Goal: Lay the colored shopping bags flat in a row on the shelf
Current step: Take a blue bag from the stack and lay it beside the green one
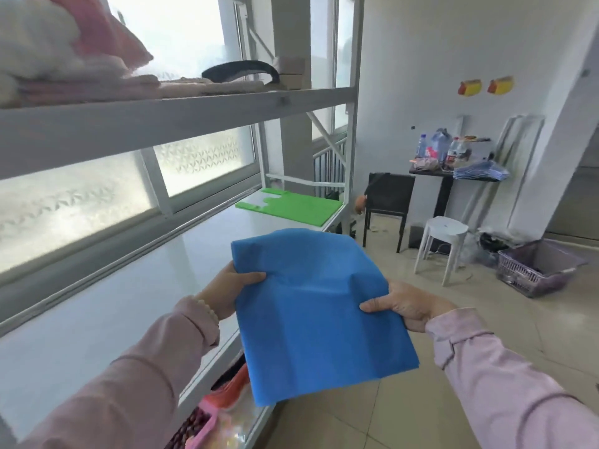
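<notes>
I hold a blue shopping bag in the air, spread out in front of me, partly over the front edge of the white shelf. My left hand grips its left edge, thumb on top. My right hand grips its right edge. A green shopping bag lies flat at the far right end of the same shelf, handles toward the window. The shelf surface between the green bag and my hands is bare and glossy.
An upper shelf holds folded pink and white cloth and a black band. Below the shelf, colourful items show. On the floor to the right stand a white stool, a black chair, a purple basket and a cluttered black table.
</notes>
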